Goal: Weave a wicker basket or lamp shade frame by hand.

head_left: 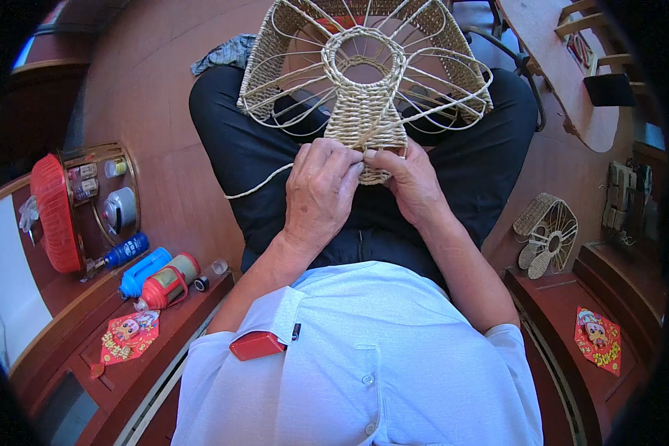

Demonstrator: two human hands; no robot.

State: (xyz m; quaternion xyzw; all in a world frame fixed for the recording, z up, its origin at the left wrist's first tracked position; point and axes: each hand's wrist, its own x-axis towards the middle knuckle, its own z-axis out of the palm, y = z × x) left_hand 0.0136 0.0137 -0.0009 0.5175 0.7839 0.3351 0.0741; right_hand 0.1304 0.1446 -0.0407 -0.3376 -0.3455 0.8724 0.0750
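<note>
A woven straw basket piece (368,111) rests across my lap. It has a braided ring at its centre, looped open spokes around that, and a dense woven wall at the far side. My left hand (318,189) is closed in a pinch at the near woven panel's left edge. From beside it a loose straw cord (259,186) trails left over my thigh. My right hand (416,186) grips the panel's right edge, its thumb pressed on the top near the left fingertips. The right fingers are partly hidden beneath the panel. Exactly what the left fingertips pinch is covered.
A similar smaller woven piece (548,234) lies at the right. At the left are a red thermos flask (167,281), a blue thermos flask (145,272), a blue bottle (126,250) and a round red plastic basket (54,213). A curved-edge table (565,74) stands far right, a crumpled cloth (227,54) far left.
</note>
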